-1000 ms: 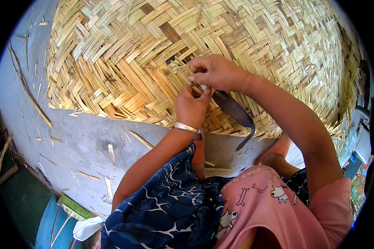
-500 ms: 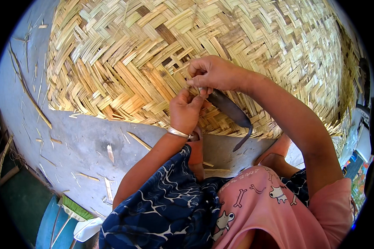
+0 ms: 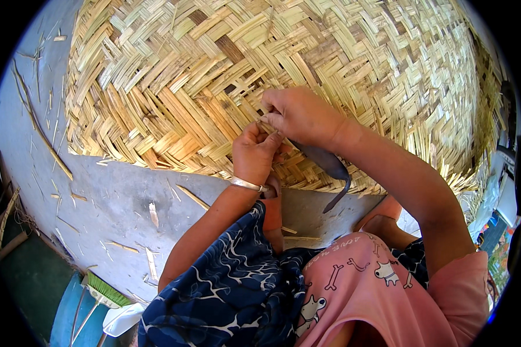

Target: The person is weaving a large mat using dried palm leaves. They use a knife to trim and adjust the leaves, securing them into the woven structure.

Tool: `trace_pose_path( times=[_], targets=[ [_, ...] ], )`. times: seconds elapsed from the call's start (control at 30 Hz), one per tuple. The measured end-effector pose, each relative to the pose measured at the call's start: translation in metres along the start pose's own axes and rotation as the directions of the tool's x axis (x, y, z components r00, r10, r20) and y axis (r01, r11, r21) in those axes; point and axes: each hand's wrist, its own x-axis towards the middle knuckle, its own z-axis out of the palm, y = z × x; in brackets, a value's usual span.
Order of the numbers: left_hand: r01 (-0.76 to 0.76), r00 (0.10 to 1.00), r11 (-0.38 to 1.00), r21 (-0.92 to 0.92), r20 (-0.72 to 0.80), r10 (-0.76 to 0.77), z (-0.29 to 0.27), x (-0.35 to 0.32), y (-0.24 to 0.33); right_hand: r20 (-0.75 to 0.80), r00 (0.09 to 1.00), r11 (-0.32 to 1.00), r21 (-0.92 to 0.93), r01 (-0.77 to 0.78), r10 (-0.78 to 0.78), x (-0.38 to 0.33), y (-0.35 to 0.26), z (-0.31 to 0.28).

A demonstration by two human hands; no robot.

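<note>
Over the near part of a large woven mat (image 3: 185, 87) of flat straw-coloured strips, my two hands meet at the fingertips. My left hand (image 3: 253, 155), with a silvery bangle at the wrist, is closed in a pinch at the mat's surface; a thin strip seems to be between its fingers. My right hand (image 3: 307, 115) is closed too, thumb and forefinger pinching just above the left. From under its palm sticks out a dark blade-like tool (image 3: 330, 163) with a thin, curved tail end pointing toward me. Its other end is hidden by the right hand.
Grey concrete floor (image 3: 121, 202) lies left and in front of the mat, strewn with strip scraps and a long thin stick (image 3: 37, 124). A green-bristled broom (image 3: 107, 292) and a white plastic container (image 3: 121, 320) are at the lower left. My feet are at the mat's near edge.
My right hand has lowered slightly and turned, covering more of the dark tool, whose tail shifted a little left. My left hand has shifted slightly left, still pinching.
</note>
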Motion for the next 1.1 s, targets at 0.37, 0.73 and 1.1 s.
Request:
trace_pose_path(
  times=[0.37,0.73,1.1],
  targets=[
    [0.049,0.998,0.984,0.173,-0.036,-0.044,-0.001,0.004,0.008,-0.111,0.993,0.995,-0.097,0.019,-0.029,-0.010,0.001,0.012],
    [0.140,0.990,0.981,0.134,-0.016,-0.139,-0.001,-0.006,0.018,0.010,0.985,0.957,0.236,-0.170,0.172,0.008,0.005,0.010],
    [0.386,0.910,0.922,-0.021,0.172,-0.377,-0.002,-0.027,0.010,0.443,0.684,0.593,0.348,-0.727,0.579,-0.016,-0.002,-0.001]
  ],
)
